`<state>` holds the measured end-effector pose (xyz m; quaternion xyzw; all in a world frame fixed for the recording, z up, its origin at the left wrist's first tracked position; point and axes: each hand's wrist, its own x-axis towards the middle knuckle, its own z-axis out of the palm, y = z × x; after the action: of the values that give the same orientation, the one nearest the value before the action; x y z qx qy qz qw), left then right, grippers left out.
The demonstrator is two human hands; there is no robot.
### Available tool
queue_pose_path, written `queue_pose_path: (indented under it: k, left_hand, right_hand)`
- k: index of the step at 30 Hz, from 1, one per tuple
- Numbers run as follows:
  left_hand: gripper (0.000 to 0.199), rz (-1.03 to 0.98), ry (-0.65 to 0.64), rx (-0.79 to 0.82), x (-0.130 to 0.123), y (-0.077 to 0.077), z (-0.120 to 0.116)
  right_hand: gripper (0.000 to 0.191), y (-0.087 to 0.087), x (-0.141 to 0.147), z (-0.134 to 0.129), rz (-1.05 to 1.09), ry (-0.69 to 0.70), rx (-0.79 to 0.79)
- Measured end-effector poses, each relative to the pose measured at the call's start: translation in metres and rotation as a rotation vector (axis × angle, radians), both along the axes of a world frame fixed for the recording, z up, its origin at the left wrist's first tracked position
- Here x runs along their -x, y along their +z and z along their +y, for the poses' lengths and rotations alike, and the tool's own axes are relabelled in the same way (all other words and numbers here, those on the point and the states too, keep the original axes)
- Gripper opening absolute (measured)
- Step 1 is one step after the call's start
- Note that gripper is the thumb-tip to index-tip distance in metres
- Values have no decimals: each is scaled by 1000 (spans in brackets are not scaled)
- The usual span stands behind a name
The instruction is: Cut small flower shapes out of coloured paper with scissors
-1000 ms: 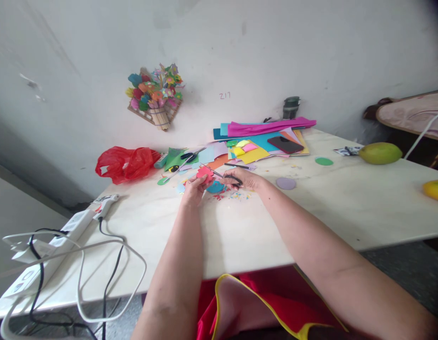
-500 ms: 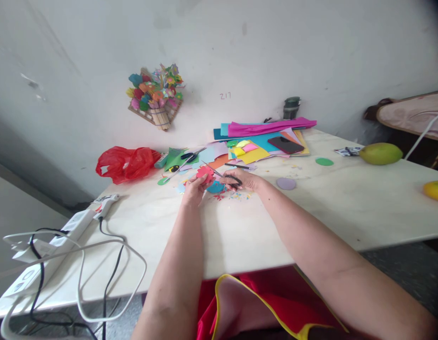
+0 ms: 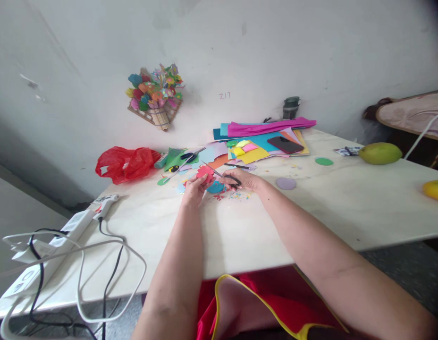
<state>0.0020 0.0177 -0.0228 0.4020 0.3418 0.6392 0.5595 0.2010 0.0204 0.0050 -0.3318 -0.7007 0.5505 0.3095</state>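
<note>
My left hand (image 3: 195,190) pinches a red paper cutout (image 3: 205,174) with a scalloped edge. A pair of scissors (image 3: 233,180) with dark handles is in my right hand (image 3: 243,179), its blades pointing left at the paper's right edge. Whether the blades touch the paper I cannot tell. Beneath the hands lie a blue paper circle (image 3: 216,187) and small red scraps (image 3: 219,195). Tiny coloured snippets (image 3: 242,195) are scattered just below the scissors.
A red plastic bag (image 3: 127,164) sits at the back left, with a second pair of scissors (image 3: 191,155) nearby. Coloured paper (image 3: 272,126) and a phone (image 3: 285,145) lie at the back. A power strip (image 3: 52,255) with cables is at left, a green mango (image 3: 380,153) at right.
</note>
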Motion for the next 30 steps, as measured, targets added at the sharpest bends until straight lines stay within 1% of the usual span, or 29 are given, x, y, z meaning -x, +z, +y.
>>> queue_pose_path:
  k: [8, 14, 21, 30]
  left_hand:
    - [20, 1, -14, -9, 0, 0, -1]
    - [21, -13, -15, -14, 1, -1, 0]
    - [19, 3, -2, 0, 1, -1, 0]
    - [23, 10, 0, 11, 0, -2, 0]
  right_hand:
    - [33, 2, 0, -1, -4, -3, -4]
    - [36, 4, 0, -3, 4, 1, -1]
    - [35, 1, 0, -1, 12, -2, 11]
    - [34, 1, 0, 0, 12, 3, -4]
